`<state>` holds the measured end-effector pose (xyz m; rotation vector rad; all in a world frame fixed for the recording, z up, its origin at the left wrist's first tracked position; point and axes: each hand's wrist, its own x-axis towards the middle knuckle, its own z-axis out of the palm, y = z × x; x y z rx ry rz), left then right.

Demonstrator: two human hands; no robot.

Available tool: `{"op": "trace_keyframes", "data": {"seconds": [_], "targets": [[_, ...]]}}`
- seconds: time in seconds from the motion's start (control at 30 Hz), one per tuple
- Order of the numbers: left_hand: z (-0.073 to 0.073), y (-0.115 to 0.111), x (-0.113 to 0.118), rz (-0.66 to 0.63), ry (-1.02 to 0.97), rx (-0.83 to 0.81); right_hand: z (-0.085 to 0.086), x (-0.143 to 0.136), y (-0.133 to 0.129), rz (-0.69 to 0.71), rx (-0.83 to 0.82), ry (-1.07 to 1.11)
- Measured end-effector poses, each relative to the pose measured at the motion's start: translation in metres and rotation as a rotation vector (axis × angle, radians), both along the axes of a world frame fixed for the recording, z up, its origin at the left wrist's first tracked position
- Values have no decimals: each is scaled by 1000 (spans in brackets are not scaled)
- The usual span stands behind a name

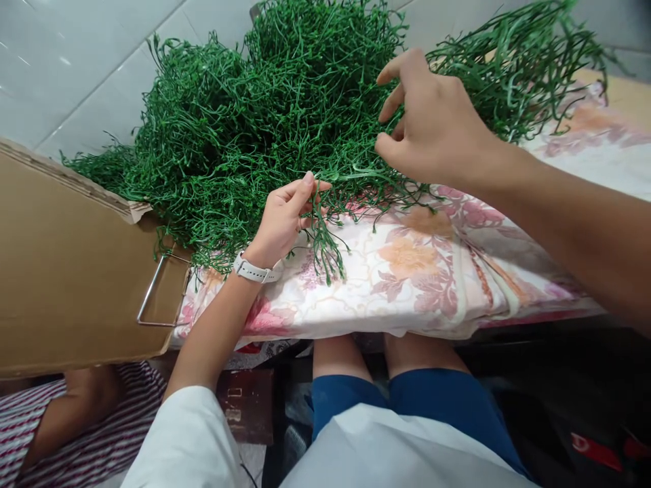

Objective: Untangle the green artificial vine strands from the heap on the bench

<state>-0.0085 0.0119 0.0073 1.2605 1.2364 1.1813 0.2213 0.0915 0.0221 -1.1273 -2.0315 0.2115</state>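
A large heap of thin green artificial stems (285,102) covers the back of the table. Near its front edge, my left hand (285,213), with a white watch band on the wrist, pinches a small green sprig (328,254) that hangs down over the floral cloth. Up and to the right is my right hand (424,112), raised over the heap with its fingers curled but apart and nothing between them. Behind and to the right of it lies a separate bunch of longer green stems (523,68).
A floral cloth (407,271) covers the table. At the left stands a cardboard box (66,271), with a metal wire frame (152,291) beside it. Another person's striped clothing (102,427) shows at lower left. Tiled wall (91,54) rises behind.
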Motion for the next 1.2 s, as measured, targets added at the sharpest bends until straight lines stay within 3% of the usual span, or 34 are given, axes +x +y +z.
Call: {"op": "trace_keyframes", "data": {"seconds": [0.1, 0.2, 0.3, 0.37, 0.43, 0.53, 0.73, 0.83, 0.93, 1.2], "targets": [[-1, 0, 1, -5, 5, 8, -1, -1, 0, 3, -19, 47], [-4, 1, 2, 15, 32, 52, 5, -2, -9, 65, 94, 160], [-10, 2, 2, 50, 119, 176, 10, -3, -26, 327, 179, 142], [-13, 3, 2, 79, 193, 280, 8, -7, -34, 511, 159, 6], [-15, 2, 2, 97, 249, 360, 1, -13, -37, 587, 88, -149], [-15, -1, 3, 99, 295, 409, -16, -24, -34, 552, -22, -245], [-10, -4, 3, 116, 372, 463, -36, -37, -32, 645, -125, 67], [-9, -3, 2, 74, 350, 537, -37, -39, -38, 693, -171, 171], [-8, -3, 3, -12, 281, 491, -36, -39, -40, 705, -178, 203], [-2, -7, 2, -66, 327, 420, -29, -34, -30, 789, -11, -7]]}}
